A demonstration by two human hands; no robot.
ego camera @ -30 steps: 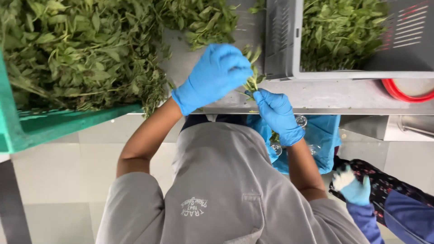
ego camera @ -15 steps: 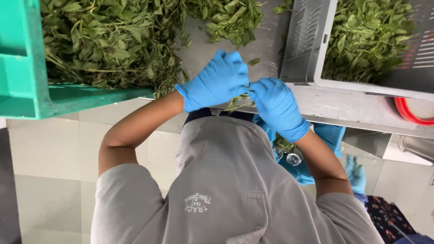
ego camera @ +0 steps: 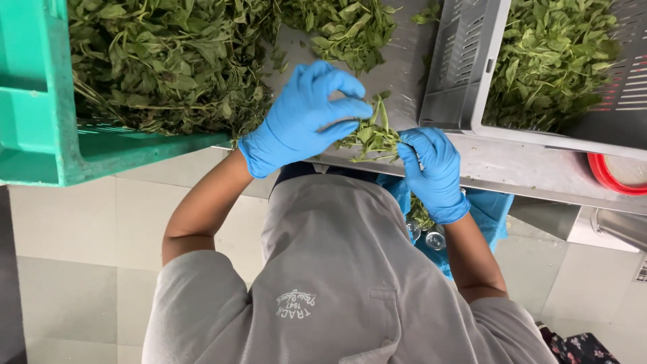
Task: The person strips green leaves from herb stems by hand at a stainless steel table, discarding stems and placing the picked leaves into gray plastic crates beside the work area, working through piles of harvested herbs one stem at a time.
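Note:
Both my hands wear blue gloves and meet over the edge of a steel table (ego camera: 519,172). My left hand (ego camera: 303,118) curls its fingers around one end of a leafy green sprig (ego camera: 374,135). My right hand (ego camera: 431,172) pinches the other end of the same sprig. The sprig hangs between the two hands just above the table's edge. A green crate (ego camera: 47,128) heaped with leafy stems sits to the left of my left hand. A grey perforated crate (ego camera: 458,74) holding loose green leaves stands to the right of my right hand.
A loose pile of leaves (ego camera: 350,27) lies on the table between the crates. A red ring-shaped rim (ego camera: 610,178) shows at the right edge. A blue bag (ego camera: 488,216) hangs under the table by my right forearm. Pale floor tiles lie below.
The view has shifted so the crates sit further right and higher. My hands have come together from slightly apart, and the sprig is now stretched between them.

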